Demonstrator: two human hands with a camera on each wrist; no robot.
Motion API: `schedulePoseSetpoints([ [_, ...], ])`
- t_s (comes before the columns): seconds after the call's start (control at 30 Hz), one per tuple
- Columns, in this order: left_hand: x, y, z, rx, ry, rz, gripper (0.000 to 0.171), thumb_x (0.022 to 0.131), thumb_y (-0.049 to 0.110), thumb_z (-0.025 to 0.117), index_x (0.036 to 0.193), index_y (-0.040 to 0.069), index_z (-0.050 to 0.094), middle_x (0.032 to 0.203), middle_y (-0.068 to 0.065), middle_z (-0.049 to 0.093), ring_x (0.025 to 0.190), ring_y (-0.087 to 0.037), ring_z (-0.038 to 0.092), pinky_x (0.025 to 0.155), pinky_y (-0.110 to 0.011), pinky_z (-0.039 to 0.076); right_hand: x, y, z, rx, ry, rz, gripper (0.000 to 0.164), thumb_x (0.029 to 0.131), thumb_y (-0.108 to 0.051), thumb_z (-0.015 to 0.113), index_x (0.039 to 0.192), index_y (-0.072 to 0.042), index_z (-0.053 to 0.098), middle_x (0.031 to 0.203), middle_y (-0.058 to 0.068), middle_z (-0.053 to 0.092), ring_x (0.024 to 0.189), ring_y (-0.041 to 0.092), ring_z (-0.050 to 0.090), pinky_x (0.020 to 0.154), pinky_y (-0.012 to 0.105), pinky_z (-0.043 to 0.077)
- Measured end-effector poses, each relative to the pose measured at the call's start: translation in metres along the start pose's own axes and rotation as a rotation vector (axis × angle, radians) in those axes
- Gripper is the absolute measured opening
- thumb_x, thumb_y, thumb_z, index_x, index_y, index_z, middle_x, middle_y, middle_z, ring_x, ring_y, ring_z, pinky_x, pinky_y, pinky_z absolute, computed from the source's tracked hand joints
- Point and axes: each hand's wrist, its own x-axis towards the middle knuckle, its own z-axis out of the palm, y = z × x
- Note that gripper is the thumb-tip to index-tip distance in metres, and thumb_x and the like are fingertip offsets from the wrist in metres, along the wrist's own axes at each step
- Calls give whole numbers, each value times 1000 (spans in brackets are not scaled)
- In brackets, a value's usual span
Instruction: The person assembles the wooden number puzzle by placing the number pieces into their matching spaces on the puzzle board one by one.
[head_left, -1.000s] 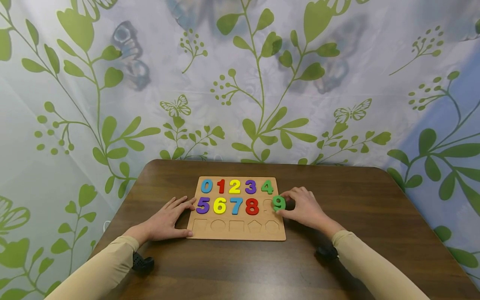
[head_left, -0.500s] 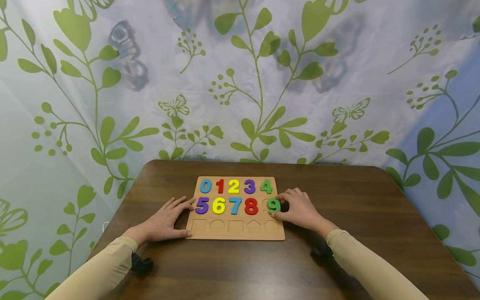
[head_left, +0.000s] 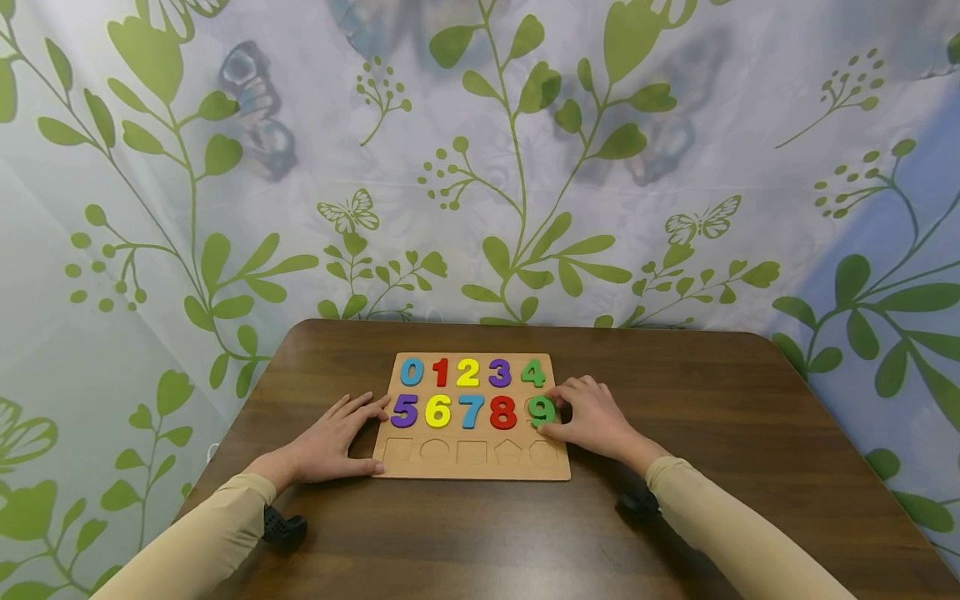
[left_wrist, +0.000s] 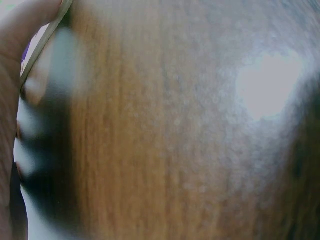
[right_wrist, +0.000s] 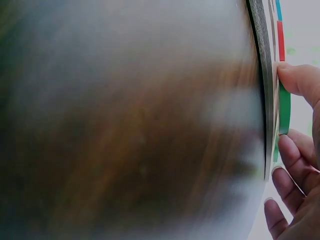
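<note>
A wooden number puzzle board (head_left: 480, 468) lies on the table, bearing coloured numerals 0 to 8 in two rows. My right hand (head_left: 596, 419) pinches the green number 9 (head_left: 542, 412) between thumb and fingers, over the recess right of the red 8 (head_left: 503, 412). In the right wrist view, thumb and fingertips hold the edges of the green 9 (right_wrist: 284, 110) close against the board. My left hand (head_left: 330, 442) rests at the board's left edge, fingers spread and touching it. The left wrist view shows part of that hand (left_wrist: 10, 100) beside the board's edge (left_wrist: 47, 37).
Along the board's front row run several shaped recesses, among them a circle (head_left: 435, 452) and a pentagon (head_left: 509, 452). The brown wooden table (head_left: 480, 542) reaches back to a leaf-patterned curtain (head_left: 480, 208). A black wrist device (head_left: 285, 527) sits under the left sleeve.
My right hand has moved left with the green 9, from the board's right edge to over the recess beside the 8. The left hand has stayed in place.
</note>
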Motion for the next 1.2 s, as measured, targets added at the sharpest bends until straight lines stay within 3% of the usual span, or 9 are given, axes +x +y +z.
schedulePoseSetpoints([
  [0.67,1,0,-1,-4,-10,-5,76,83,77,65,135,24,51,166,1,30,153,-37,21,121,-64,9,1,-2,0,25,-9,11,62,76,-63,83,118,-18,74,93,-12,56,102,20,48,84,44,36],
  [1.2,1,-1,0,-1,-13,-5,77,83,77,65,136,23,51,166,0,30,153,-36,21,121,-64,9,2,-5,-1,17,-20,13,62,77,-61,83,123,-20,75,92,-10,56,94,17,45,81,41,34],
])
